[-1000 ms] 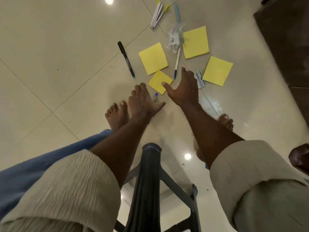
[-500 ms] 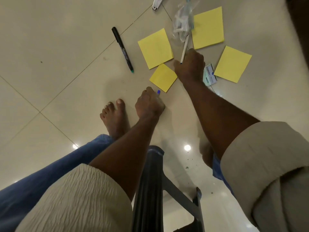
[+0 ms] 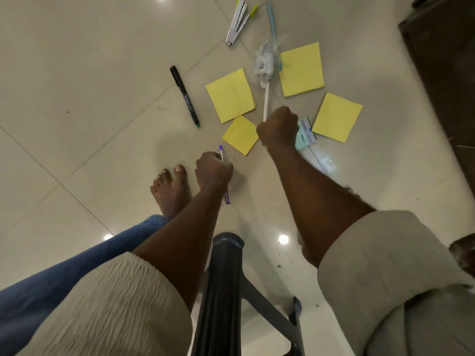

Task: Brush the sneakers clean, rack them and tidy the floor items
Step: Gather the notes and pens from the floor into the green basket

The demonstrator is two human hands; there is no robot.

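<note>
Loose stationery lies on the pale tiled floor in front of me. My left hand (image 3: 213,171) is shut on a purple pen (image 3: 224,176), whose ends stick out above and below the fist. My right hand (image 3: 278,128) is shut on a white pen (image 3: 266,103) that points up toward a crumpled clear plastic bag (image 3: 266,61). Several yellow sticky notes lie around: a large one (image 3: 230,95), a small one (image 3: 241,134) next to my right hand, and two more (image 3: 301,69) (image 3: 336,116). No sneakers are in view.
A black marker (image 3: 184,96) lies to the left of the notes. A white stapler-like tool (image 3: 237,21) and a light blue pen (image 3: 271,19) lie at the top. A small white card box (image 3: 305,133) sits by my right hand. A dark stool (image 3: 223,291) stands between my knees; dark furniture (image 3: 442,68) is at right.
Both hands went from flat and open on the floor to closed fists. The left took up the purple pen, the right took up the white pen.
</note>
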